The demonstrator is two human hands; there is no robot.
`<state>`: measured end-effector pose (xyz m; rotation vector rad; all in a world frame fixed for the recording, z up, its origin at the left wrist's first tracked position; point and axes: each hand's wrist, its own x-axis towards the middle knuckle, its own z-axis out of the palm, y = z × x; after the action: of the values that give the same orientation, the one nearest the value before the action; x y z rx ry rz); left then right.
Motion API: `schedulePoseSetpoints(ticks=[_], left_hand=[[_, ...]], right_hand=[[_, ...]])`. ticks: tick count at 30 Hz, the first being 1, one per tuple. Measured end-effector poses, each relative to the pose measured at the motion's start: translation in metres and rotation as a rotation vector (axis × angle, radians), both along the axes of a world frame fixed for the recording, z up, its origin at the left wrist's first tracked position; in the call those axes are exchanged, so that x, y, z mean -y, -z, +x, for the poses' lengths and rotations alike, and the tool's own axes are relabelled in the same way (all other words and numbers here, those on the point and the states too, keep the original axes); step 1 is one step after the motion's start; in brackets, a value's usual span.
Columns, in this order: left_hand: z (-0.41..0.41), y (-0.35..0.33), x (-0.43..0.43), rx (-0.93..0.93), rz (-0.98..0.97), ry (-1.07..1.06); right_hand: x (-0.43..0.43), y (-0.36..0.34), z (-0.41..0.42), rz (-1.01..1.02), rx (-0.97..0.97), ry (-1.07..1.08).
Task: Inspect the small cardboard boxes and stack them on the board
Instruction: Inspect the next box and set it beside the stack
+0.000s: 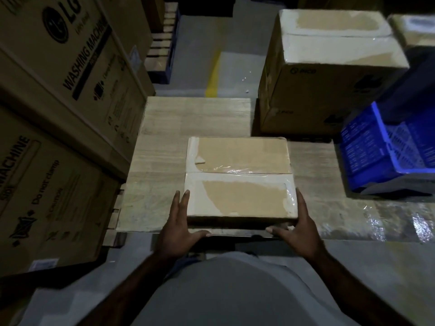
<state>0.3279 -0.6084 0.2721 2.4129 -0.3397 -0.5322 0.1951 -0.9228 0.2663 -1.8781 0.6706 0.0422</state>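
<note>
A small cardboard box (239, 177), taped along its middle seam with torn white paper on top, sits near the front edge of the pale wooden board (162, 147). My left hand (180, 228) presses its left side, fingers up along the edge and thumb under the front. On the opposite side my right hand (295, 229) grips the box the same way. Farther back on the right stands a taller stack of similar cardboard boxes (329, 74).
Big washing-machine cartons (58, 109) wall off the left side. A blue plastic crate (386, 149) stands at the right, beside the stack. Shiny plastic wrap (400, 220) covers the board's right front. Grey floor with a yellow line (213, 74) lies beyond.
</note>
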Motion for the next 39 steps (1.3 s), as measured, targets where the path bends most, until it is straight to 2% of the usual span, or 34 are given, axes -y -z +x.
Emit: schedulePoseSetpoints(ticks=[5, 10, 12, 13, 18, 21, 24, 27, 29, 32, 34, 37, 39], left_hand=[[-0.010, 0.003, 0.026, -0.040, -0.173, -0.296], [-0.010, 0.005, 0.037, -0.031, -0.185, -0.375], [-0.008, 0.002, 0.041, -0.021, -0.168, -0.402], [-0.008, -0.002, 0.043, -0.017, -0.157, -0.406], [-0.001, -0.027, 0.054, 0.071, -0.097, -0.430], [0.005, -0.035, 0.059, 0.113, -0.103, -0.444], [0.006, -0.034, 0.057, 0.108, -0.115, -0.436], [-0.003, -0.031, 0.054, 0.140, -0.127, -0.382], [-0.007, -0.036, 0.057, 0.219, -0.122, -0.355], [-0.009, -0.044, 0.064, 0.544, -0.159, -0.218], [-0.008, -0.052, 0.070, 0.746, -0.235, -0.105], [-0.012, -0.072, 0.079, 0.869, -0.328, 0.064], [-0.019, -0.092, 0.086, 0.904, -0.312, 0.173]], right_hand=[[-0.006, 0.020, 0.008, 0.032, 0.004, 0.208], [-0.017, 0.065, 0.014, 0.352, -0.069, 0.367], [-0.009, 0.099, 0.011, 0.311, -0.020, 0.392], [-0.012, 0.093, 0.012, 0.277, -0.004, 0.429], [-0.020, 0.009, 0.027, 0.023, -0.063, 0.432], [-0.012, -0.006, 0.035, -0.023, -0.027, 0.412], [-0.009, -0.005, 0.035, 0.023, -0.067, 0.392], [-0.008, 0.005, 0.029, 0.166, -0.103, 0.394], [-0.007, 0.009, 0.027, 0.301, -0.057, 0.402], [-0.011, -0.006, 0.029, 0.550, 0.066, 0.430], [-0.016, -0.014, 0.032, 0.731, 0.083, 0.466], [-0.019, -0.016, 0.041, 0.914, 0.068, 0.608], [-0.018, -0.021, 0.045, 1.017, 0.043, 0.610]])
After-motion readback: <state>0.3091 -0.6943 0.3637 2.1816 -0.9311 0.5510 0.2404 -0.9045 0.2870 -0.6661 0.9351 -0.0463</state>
